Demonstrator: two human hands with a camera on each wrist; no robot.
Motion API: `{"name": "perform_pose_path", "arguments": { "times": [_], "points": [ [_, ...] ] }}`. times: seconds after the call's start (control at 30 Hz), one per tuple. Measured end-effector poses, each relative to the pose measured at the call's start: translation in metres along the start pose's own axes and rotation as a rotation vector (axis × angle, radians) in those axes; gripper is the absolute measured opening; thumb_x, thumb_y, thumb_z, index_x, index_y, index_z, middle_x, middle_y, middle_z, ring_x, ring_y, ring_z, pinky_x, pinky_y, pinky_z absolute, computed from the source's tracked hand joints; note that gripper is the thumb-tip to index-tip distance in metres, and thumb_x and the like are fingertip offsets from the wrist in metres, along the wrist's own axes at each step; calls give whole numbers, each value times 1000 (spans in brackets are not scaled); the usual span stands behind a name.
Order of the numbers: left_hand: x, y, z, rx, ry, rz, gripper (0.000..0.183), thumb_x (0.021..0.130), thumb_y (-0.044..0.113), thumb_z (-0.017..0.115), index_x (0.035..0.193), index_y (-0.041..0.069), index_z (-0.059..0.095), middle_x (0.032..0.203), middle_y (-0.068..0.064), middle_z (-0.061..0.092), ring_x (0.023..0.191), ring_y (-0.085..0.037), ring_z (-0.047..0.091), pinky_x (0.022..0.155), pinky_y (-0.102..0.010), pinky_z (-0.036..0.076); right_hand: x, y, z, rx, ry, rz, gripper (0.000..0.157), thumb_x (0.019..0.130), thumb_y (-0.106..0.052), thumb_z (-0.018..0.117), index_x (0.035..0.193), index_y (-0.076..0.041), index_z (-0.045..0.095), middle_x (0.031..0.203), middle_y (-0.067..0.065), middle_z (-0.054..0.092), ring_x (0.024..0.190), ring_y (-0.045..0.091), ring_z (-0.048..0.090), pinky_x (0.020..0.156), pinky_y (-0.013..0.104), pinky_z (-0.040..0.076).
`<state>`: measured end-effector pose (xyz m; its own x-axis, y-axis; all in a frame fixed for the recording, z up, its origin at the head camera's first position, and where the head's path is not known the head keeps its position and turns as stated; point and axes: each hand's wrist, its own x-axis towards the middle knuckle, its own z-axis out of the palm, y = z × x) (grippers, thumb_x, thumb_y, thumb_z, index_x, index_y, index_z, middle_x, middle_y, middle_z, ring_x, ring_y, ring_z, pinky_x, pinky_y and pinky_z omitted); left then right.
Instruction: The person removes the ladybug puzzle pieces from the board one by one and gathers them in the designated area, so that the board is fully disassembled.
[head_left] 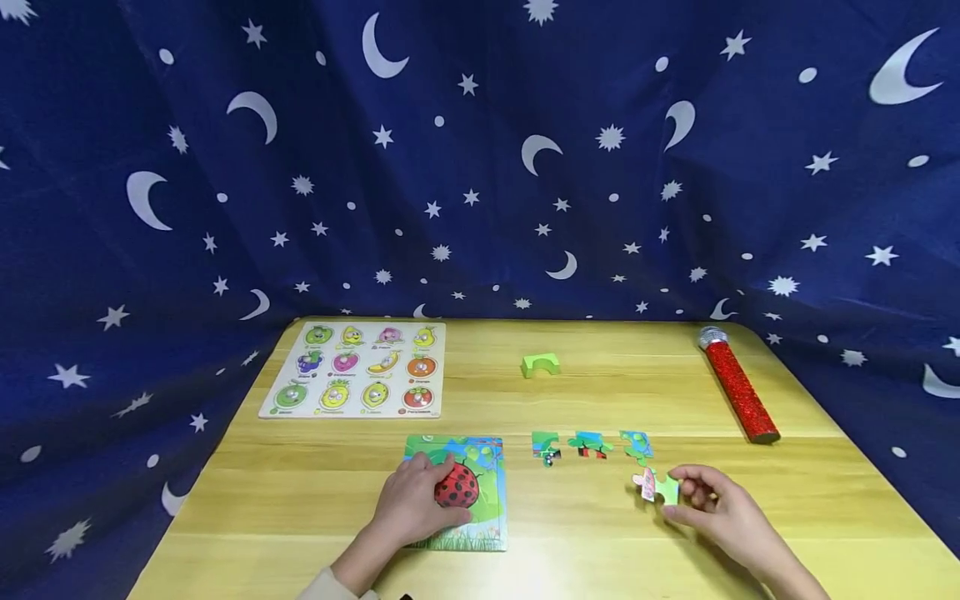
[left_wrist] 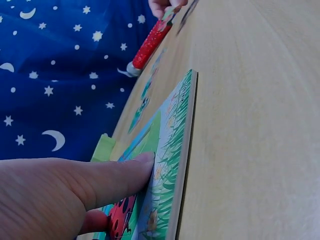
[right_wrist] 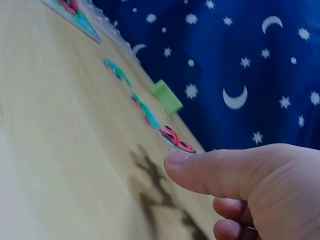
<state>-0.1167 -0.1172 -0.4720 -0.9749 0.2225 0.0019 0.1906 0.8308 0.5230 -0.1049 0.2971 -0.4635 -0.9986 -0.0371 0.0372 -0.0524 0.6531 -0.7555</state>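
A square ladybug jigsaw puzzle (head_left: 489,492) lies flat on the table, its grass-printed edge towards me. My left hand (head_left: 415,500) rests on its left part, covering some of the picture; in the left wrist view the straight thumb (left_wrist: 117,179) presses on the surface. To the right, my right hand (head_left: 720,512) pinches a jigsaw piece (head_left: 666,488) between thumb and fingers, held above the table. That piece shows red with black spots in the right wrist view. Three loose pieces lie in a row beyond: one left (head_left: 547,447), one middle (head_left: 590,444), one right (head_left: 637,446).
A fruit peg board (head_left: 352,371) lies at the back left. Behind the loose pieces stands a small green arch block (head_left: 541,365). A red glittery microphone (head_left: 738,387) lies at the right. Dark blue star-and-moon cloth (head_left: 480,167) hangs along the table's (head_left: 585,550) far side.
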Motion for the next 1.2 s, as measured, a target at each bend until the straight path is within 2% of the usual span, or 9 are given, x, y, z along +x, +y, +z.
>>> {"name": "perform_pose_path", "arguments": {
  "times": [0.2,0.4,0.63,0.8,0.93,1.2],
  "points": [
    [0,4,0,4,-8,-3,85,66,51,85,136,10,60,92,-2,51,80,-14,41,65,-28,34,-14,18,-13,-71,44,-34,45,75,-15,85,112,0,64,96,1,56,79,-1,47,67,18,41],
    [1,6,0,-9,4,0,84,67,51,85,136,9,60,92,-3,50,80,-14,41,65,-27,34,-4,16,-19,-115,23,-29,47,75,-22,85,114,-5,67,104,3,59,86,-5,48,73,16,42],
    [-1,7,-3,4,-1,-8,84,67,50,85,136,9,60,90,-2,50,79,-13,40,64,-27,33,-1,23,-15,-95,-20,-36,45,76,-24,84,114,-7,68,107,4,58,87,-5,48,74,17,41],
    [-1,6,-3,7,-7,-8,84,67,51,84,136,9,59,91,-2,50,80,-13,40,65,-27,33,1,22,-13,-106,-9,-58,43,75,-21,85,112,-7,68,101,3,56,84,-2,44,70,20,38],
    [-1,4,-4,20,3,-14,84,67,51,84,136,10,60,92,-2,51,81,-14,42,66,-28,34,8,19,-12,-99,-37,-60,44,76,-23,84,113,-8,68,98,3,53,83,0,41,70,21,36],
    [-1,2,-1,8,-1,-5,85,67,51,85,136,9,59,91,-1,50,80,-13,40,64,-25,33,12,17,-11,-86,-55,-79,43,76,-17,84,113,-4,67,97,4,53,82,1,41,69,22,36]
  ]
}}
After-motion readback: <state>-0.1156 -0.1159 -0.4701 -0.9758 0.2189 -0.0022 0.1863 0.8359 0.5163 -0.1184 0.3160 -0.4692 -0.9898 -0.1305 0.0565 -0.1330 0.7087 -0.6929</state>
